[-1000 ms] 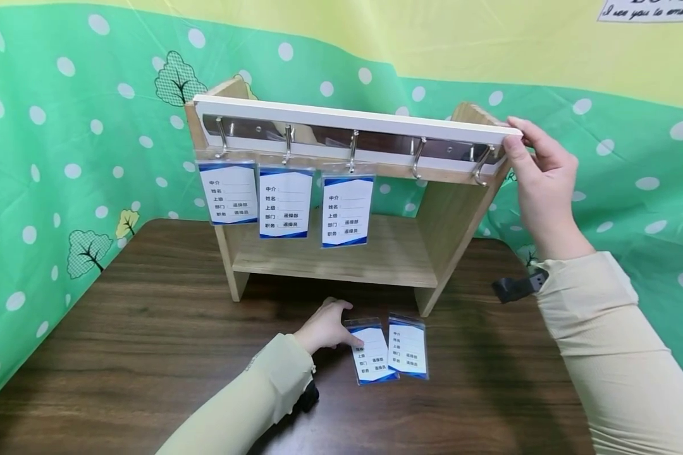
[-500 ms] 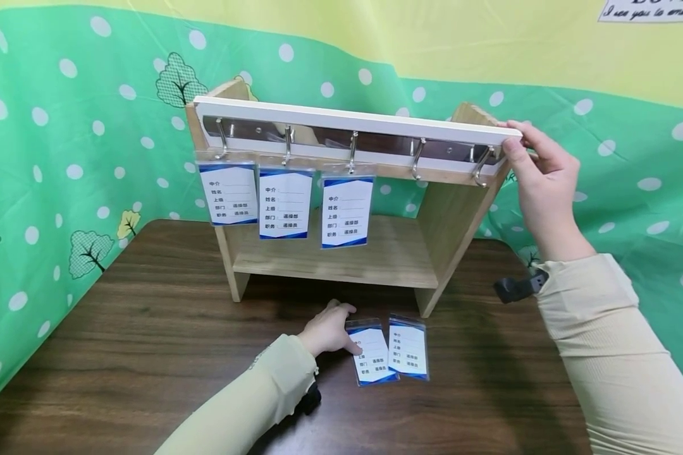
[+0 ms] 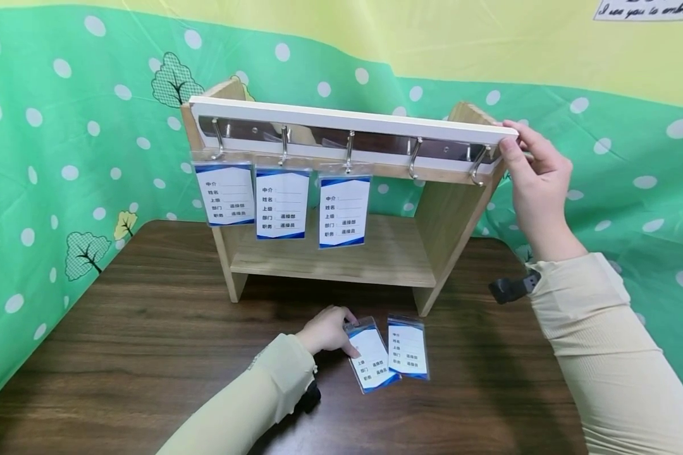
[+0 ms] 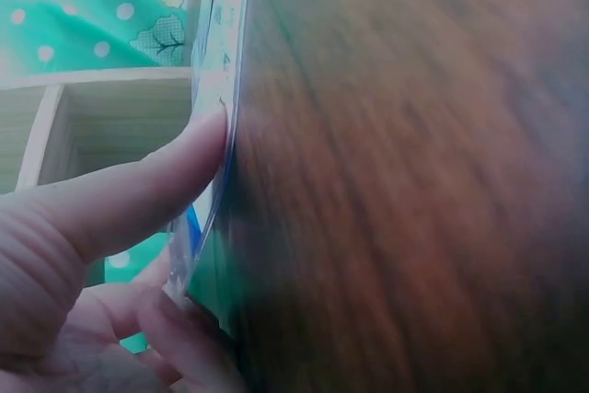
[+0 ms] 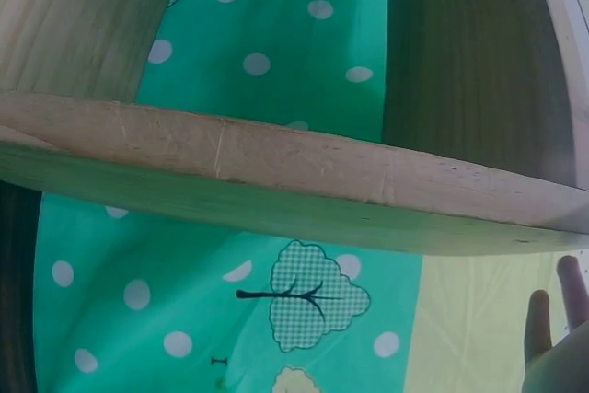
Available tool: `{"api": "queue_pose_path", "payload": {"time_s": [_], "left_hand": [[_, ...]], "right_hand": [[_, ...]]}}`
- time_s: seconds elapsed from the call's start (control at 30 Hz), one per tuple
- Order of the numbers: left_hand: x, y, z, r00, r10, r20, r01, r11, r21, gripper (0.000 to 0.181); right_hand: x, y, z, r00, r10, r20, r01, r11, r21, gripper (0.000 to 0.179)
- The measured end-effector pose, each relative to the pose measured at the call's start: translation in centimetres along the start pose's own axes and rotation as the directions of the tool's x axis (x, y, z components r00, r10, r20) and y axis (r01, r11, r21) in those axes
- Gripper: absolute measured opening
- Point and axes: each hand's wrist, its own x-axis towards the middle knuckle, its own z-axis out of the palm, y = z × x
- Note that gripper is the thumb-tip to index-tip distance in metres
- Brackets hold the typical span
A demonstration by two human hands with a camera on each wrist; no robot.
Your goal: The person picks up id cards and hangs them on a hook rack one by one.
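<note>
My left hand [image 3: 326,330] pinches a clear-sleeved ID badge [image 3: 374,359] by its upper left side, low over the table. In the left wrist view the thumb presses the face of the badge [image 4: 219,52], with fingers behind its clear end. A second ID badge [image 3: 408,347] lies flat just right of it, its edge overlapped by the first. At the upper right, my right hand [image 3: 541,180] grips the end of a white hook rail [image 3: 353,119], thumb in front. Three badges hang from its left, second and middle hooks, including the middle badge [image 3: 344,212]; the two right hooks carry nothing.
The rail sits across the front top of a wooden shelf unit [image 3: 330,259] standing on a dark wood table [image 3: 148,354]. Its side panel [image 5: 276,158] crosses the right wrist view. Behind it hangs a green and yellow dotted curtain [image 3: 102,151].
My left fingers have closed on the left loose badge, which has turned and tilted, its lower end shifting down the table. My right hand keeps its hold on the rail.
</note>
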Motion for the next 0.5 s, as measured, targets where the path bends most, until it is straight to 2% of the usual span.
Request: {"api": "queue_pose_path", "payload": {"time_s": [0.13, 0.23, 0.33, 0.4, 0.43, 0.5], "left_hand": [[-0.01, -0.07, 0.06, 1.0, 0.018, -0.014, -0.019, 1.0, -0.023, 0.051], [-0.12, -0.05, -0.05, 0.999, 0.037, -0.019, -0.038, 0.997, -0.06, 0.053], [-0.3, 0.0, -0.32, 0.999, 0.047, -0.024, -0.05, 0.985, -0.164, 0.053], [-0.42, 0.02, -0.5, 0.999, 0.04, -0.019, -0.044, 0.957, -0.285, 0.054], [-0.48, 0.04, -0.56, 0.999, 0.038, -0.018, -0.041, 0.936, -0.351, 0.054], [-0.58, 0.1, -0.63, 0.999, 0.038, -0.018, -0.042, 0.876, -0.48, 0.052]], "right_hand": [[-0.06, -0.05, -0.05, 1.0, -0.003, -0.008, 0.003, 1.0, -0.028, 0.024], [-0.15, -0.06, -0.12, 1.0, 0.003, -0.016, -0.003, 1.0, -0.008, 0.023], [-0.17, -0.05, -0.08, 1.0, 0.004, -0.02, -0.003, 0.999, 0.042, 0.023], [-0.13, -0.03, 0.01, 1.0, -0.003, -0.018, 0.004, 0.999, 0.047, 0.023], [-0.12, -0.02, 0.05, 1.0, -0.005, -0.017, 0.006, 0.999, 0.049, 0.023], [-0.12, -0.03, 0.07, 1.0, -0.008, -0.014, 0.009, 0.999, 0.038, 0.023]]}}
